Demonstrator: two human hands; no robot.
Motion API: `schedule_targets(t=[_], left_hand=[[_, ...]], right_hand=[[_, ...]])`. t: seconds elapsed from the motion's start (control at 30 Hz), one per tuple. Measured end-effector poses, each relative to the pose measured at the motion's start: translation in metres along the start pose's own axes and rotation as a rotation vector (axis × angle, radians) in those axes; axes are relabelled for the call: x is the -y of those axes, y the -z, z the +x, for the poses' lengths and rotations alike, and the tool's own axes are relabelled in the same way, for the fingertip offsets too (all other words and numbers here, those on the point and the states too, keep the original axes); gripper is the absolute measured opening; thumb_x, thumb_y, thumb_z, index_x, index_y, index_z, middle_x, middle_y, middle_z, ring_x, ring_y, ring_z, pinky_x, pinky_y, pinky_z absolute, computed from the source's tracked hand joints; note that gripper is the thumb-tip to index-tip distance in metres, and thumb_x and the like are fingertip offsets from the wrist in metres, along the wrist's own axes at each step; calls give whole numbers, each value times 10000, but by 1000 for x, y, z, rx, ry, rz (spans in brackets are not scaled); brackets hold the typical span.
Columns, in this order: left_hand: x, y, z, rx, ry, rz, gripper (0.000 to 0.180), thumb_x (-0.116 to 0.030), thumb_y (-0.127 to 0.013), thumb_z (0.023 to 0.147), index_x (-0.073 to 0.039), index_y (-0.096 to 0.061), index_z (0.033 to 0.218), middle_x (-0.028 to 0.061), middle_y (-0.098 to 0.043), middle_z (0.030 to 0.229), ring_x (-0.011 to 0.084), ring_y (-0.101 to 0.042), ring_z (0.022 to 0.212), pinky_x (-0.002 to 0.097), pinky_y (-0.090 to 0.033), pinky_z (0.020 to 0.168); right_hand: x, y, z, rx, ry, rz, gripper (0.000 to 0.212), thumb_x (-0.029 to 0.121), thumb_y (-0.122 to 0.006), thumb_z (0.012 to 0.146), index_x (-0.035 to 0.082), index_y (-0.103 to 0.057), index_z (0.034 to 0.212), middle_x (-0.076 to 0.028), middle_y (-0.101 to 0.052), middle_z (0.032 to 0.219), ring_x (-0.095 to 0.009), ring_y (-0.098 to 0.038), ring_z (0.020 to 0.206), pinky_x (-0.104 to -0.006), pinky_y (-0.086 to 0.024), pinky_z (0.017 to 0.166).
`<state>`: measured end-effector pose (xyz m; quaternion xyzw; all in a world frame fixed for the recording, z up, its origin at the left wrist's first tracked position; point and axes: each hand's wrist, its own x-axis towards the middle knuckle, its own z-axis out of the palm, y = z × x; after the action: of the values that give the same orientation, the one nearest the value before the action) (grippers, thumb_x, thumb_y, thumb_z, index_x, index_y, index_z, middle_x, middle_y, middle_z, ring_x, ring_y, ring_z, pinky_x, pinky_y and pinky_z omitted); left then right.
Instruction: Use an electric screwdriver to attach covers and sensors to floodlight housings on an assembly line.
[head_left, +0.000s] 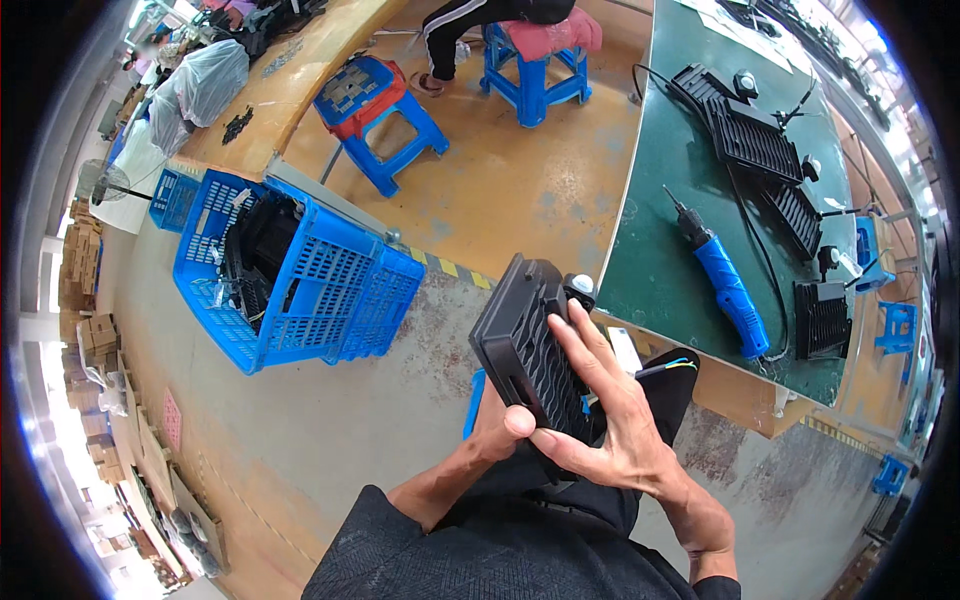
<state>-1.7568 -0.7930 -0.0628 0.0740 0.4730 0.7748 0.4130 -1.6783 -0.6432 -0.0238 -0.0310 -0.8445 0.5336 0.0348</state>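
Observation:
A black LED floodlight [535,360] is tilted up in front of my body, its ribbed back turned toward my right hand. A small sensor with a white dome [581,284] sticks out at its far right side. My left hand [490,428] grips the lower left edge, its thumb at the near corner and its other fingers mostly hidden by the housing. Across the ribbed back lie the fingers of my right hand [622,430], with its thumb along the near edge. Loose wire ends [665,367] in yellow-green and blue show just right of that hand.
On the green-topped table [640,260] at right lie a blue electric screwdriver [725,290] with its cable and several black floodlights [755,145]. A blue crate [320,290] of black parts stands at left. Farther off are blue stools [535,75] and a seated person's leg [440,45].

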Motion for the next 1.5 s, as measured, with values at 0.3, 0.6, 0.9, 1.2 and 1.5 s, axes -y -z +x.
schedule_targets(t=[0.3, 0.6, 0.9, 1.2, 1.5], left_hand=[[7, 29, -12, -32, -54, 157, 1196, -776, -831, 626, 51, -442, 1397, 111, -569, 1261, 212, -587, 1156, 383, -513, 974], [15, 30, -8, -22, -108, 153, 1122, -770, -836, 636, 32, -493, 1341, 67, -598, 1168, 172, -602, 1052, 338, -521, 878], [28, 28, -8, 84, 15, -159, 1178, -773, -827, 661, 44, -426, 1408, 99, -592, 1224, 198, -632, 1111, 347, -554, 918], [25, 29, -21, -78, -51, 123, 1446, -702, -888, 584, 32, -172, 1603, 172, -377, 1537, 252, -386, 1437, 395, -319, 1194], [-4, 99, -4, -151, -186, -408, 984, -732, -514, 941, -7, -315, 1577, 213, -465, 1537, 344, -536, 1366, 498, -430, 1167]], right_hand=[[21, -20, -11, -223, 190, 37, 300, 68, -882, 770, 19, -660, 966, -86, -653, 863, -225, -652, 737, -344, -513, 602], [25, -9, -17, -103, -22, 306, 130, 6, -785, 884, -4, -656, 878, -73, -655, 786, -142, -651, 659, -269, -512, 593], [16, 7, -24, -155, -221, 701, 137, 29, -756, 926, -46, -646, 893, -87, -671, 861, -114, -601, 688, -263, -504, 647], [21, -67, -30, -225, 223, -223, 614, 145, -664, 949, -80, -417, 1464, -391, -261, 1595, -609, -214, 1473, -699, -205, 1169], [26, -72, -2, -134, 255, -280, 868, 560, -441, 1057, -104, -231, 1575, -312, -333, 1594, -479, -306, 1487, -561, -237, 1207]])
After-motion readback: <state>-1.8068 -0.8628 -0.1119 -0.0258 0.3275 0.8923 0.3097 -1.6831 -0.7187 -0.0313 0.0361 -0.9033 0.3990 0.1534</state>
